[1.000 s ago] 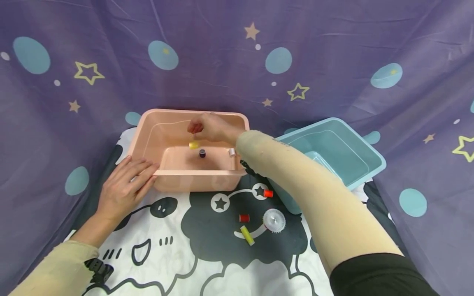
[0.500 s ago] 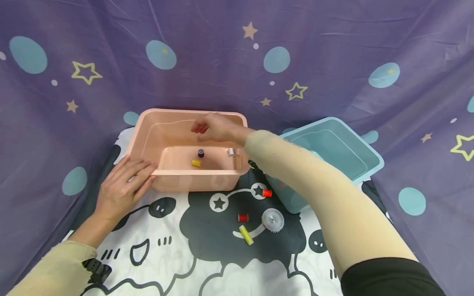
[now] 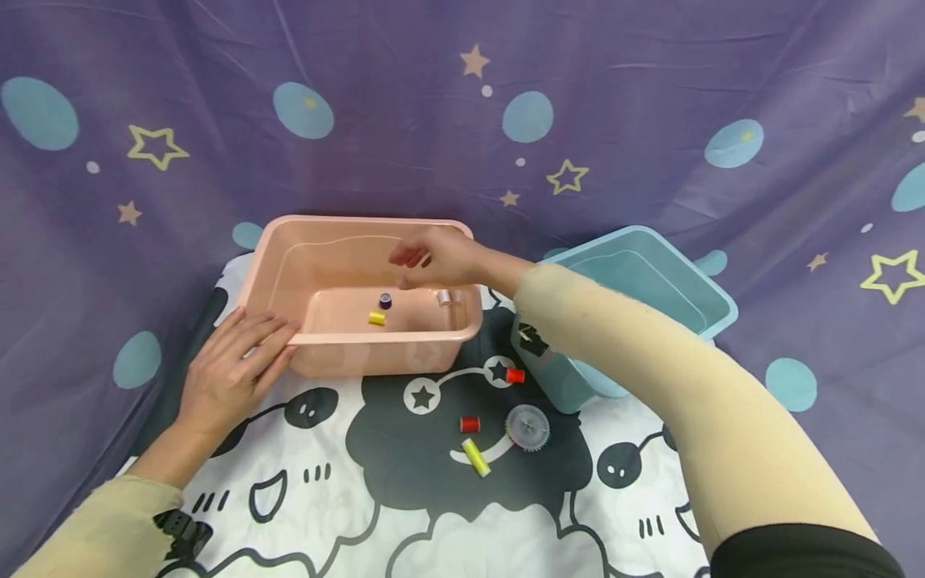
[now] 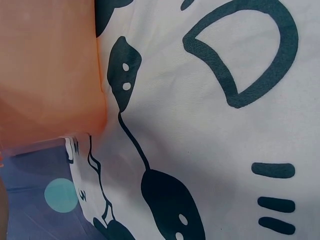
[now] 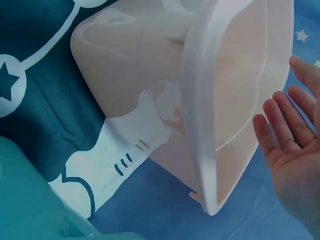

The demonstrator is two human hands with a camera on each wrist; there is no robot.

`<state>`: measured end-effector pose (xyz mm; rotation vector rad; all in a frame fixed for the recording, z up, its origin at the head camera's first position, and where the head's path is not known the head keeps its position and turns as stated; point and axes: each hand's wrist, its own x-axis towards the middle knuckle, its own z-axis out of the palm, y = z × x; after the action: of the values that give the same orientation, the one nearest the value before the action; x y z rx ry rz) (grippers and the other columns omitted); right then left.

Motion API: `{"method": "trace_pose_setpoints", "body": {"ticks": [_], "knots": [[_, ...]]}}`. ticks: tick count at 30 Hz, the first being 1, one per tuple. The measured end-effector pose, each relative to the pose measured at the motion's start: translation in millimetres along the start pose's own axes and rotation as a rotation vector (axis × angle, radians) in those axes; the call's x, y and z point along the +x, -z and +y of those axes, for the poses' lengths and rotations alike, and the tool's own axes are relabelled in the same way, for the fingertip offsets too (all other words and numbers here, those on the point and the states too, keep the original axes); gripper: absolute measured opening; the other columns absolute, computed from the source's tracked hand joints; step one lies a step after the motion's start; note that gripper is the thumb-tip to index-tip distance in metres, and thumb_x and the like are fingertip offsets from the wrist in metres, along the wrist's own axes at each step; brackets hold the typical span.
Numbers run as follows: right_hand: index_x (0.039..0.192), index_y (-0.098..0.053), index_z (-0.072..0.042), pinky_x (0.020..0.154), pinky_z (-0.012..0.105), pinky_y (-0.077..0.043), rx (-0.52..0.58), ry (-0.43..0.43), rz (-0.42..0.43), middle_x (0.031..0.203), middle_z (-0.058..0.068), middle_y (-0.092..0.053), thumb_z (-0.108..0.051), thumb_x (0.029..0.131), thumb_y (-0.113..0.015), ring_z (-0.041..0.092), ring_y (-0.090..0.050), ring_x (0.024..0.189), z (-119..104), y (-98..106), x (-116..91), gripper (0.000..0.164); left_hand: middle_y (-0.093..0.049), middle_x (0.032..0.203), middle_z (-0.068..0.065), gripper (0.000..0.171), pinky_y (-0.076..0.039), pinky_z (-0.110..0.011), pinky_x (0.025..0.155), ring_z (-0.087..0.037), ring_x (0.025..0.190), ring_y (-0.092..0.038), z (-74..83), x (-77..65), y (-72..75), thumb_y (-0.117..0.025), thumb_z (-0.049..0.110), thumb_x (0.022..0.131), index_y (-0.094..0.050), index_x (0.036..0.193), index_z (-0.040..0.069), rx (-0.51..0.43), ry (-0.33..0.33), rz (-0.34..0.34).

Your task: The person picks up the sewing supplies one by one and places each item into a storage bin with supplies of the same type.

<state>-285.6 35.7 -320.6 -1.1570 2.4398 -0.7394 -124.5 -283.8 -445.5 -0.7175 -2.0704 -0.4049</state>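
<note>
My left hand rests on the front left rim of the pink plastic basin, fingers laid over the edge. Above the basin's right half, my right hand hovers with nothing in it; the right wrist view shows its fingers loosely extended. On the basin floor lie a yellow thread spool, a dark spool and a white spool near the right wall. In front of the basin, two red thread spools and a longer yellow-green spool lie on the cloth.
A round clear pin wheel lies right of the loose spools. The teal basin stands at the right, partly behind my right forearm. A cartoon-print cloth covers the table, and a purple curtain hangs behind.
The yellow spool left my right hand and dropped to the basin floor. That hand has since drawn back to the right, fingers loosened. My left hand stays on the rim.
</note>
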Motion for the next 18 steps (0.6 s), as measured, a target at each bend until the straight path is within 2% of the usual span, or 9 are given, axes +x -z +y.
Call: {"method": "trace_pose_setpoints", "body": {"ticks": [5, 9, 18], "knots": [[0.137, -0.071, -0.007, 0.107, 0.039, -0.057, 0.036, 0.025, 0.009, 0.136, 0.007, -0.072, -0.023, 0.096, -0.082, 0.026, -0.067, 0.125, -6, 3, -20, 0.046, -0.079, 0.112, -0.017, 0.04, -0.048, -0.065, 0.113, -0.045, 0.108, -0.072, 0.8, 0.8, 0.5, -0.057, 0.035, 0.111, -0.079, 0.124, 0.005, 0.001, 0.006, -0.005], [0.138, -0.07, -0.007, 0.109, 0.043, -0.056, 0.037, 0.036, 0.028, 0.137, 0.006, -0.072, -0.022, 0.096, -0.083, 0.026, -0.066, 0.125, -8, 4, -38, 0.047, -0.079, 0.113, -0.018, 0.04, -0.047, -0.064, 0.113, -0.045, 0.109, -0.072, 0.9, 1.4, 1.0, -0.057, 0.036, 0.111, -0.079, 0.125, 0.005, 0.001, 0.01, -0.013], [0.141, -0.07, -0.012, 0.109, 0.038, -0.055, -0.031, 0.017, 0.112, 0.137, 0.002, -0.073, -0.031, 0.093, -0.087, 0.019, -0.068, 0.125, -12, 2, -73, 0.054, -0.078, 0.113, -0.019, 0.041, -0.046, -0.063, 0.114, -0.046, 0.108, -0.072, 0.6, 0.2, 0.9, -0.056, 0.036, 0.111, -0.079, 0.123, 0.004, 0.006, 0.011, -0.016]]}}
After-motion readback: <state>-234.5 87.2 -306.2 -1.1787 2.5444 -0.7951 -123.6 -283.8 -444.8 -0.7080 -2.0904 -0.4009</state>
